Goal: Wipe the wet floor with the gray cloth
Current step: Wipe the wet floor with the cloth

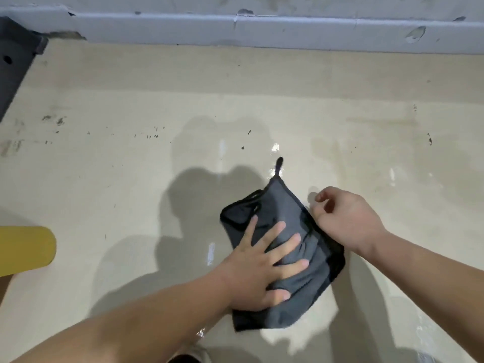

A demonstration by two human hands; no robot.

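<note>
The floor (131,179) lies open across its middle up to the far edge, where the wall (288,32) closes it off. A dark block (15,61) fills the far left corner; a yellow tube (26,250) juts in from the left edge. Toward the near edge the cloth (285,231), under the left hand (259,268) and with the right hand (348,218) at its right border, blocks the way; open floor runs on either side.

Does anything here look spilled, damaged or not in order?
Yes. Spilled water lies on the floor around the gray cloth, glinting. The baseboard at the top is chipped in several places.
</note>
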